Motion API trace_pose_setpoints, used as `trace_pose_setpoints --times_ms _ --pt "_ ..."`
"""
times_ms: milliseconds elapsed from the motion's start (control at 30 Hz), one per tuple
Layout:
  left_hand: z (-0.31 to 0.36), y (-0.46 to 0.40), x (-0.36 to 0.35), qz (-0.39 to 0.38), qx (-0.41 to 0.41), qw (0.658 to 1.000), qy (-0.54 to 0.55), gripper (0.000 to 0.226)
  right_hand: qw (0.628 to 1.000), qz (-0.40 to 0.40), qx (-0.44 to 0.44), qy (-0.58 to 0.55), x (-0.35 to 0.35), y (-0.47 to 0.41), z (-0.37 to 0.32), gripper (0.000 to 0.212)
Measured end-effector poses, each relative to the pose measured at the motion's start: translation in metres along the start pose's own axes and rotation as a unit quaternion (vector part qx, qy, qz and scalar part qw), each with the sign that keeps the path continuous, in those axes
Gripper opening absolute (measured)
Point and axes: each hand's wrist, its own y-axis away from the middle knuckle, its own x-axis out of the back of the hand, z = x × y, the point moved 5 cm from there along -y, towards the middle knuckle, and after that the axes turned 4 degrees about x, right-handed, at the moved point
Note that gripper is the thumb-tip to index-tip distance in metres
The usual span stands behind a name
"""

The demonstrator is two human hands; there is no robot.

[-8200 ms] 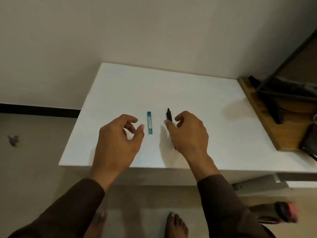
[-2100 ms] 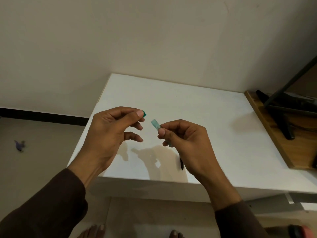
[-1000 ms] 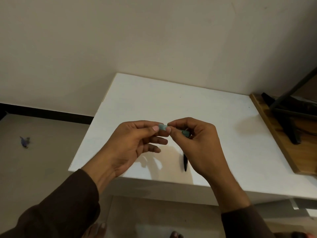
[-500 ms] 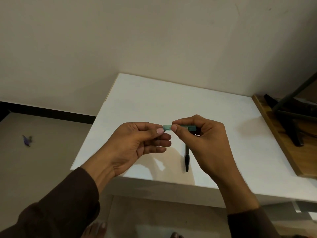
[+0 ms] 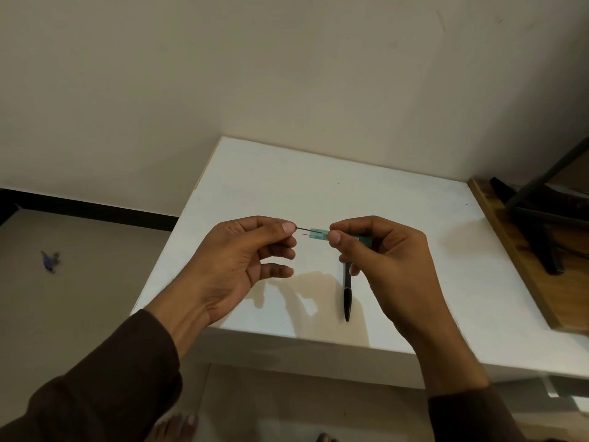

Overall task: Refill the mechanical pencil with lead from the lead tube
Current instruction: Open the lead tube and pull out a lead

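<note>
My left hand [image 5: 232, 266] pinches a thin dark lead [image 5: 302, 230] between thumb and forefinger, its other fingers loosely curled below. The lead runs level to the right into the open mouth of the teal lead tube [image 5: 318, 233], and a second, shorter lead end shows just under it at the same mouth. My right hand [image 5: 385, 263] grips the lead tube between thumb and curled fingers, with the tube lying roughly horizontal and its far end poking out past the fingers. Both hands hang above the white worktop [image 5: 398, 212], close together but not touching. Under the right hand the black mechanical pencil [image 5: 347, 291] lies flat on the worktop, tip pointing toward the near edge. To the right, a wooden board [image 5: 522, 269] carries dark metal stand legs [image 5: 541, 218]. A small purple scrap [image 5: 49, 261] lies on the floor at left.
</note>
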Motion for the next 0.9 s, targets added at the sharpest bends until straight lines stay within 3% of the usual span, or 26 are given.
trace_pose_setpoints --times_ms 400,900 --pt "0.0062 -0.0004 0.0024 0.012 -0.045 0.999 -0.011 0.029 0.998 -0.026 -0.028 -0.048 -0.0036 0.0006 0.0037 0.008" --pt "0.0075 -0.0007 0.0035 0.022 -0.062 0.998 -0.006 0.010 0.999 -0.026 -0.027 -0.026 -0.0031 -0.0001 0.0038 0.009"
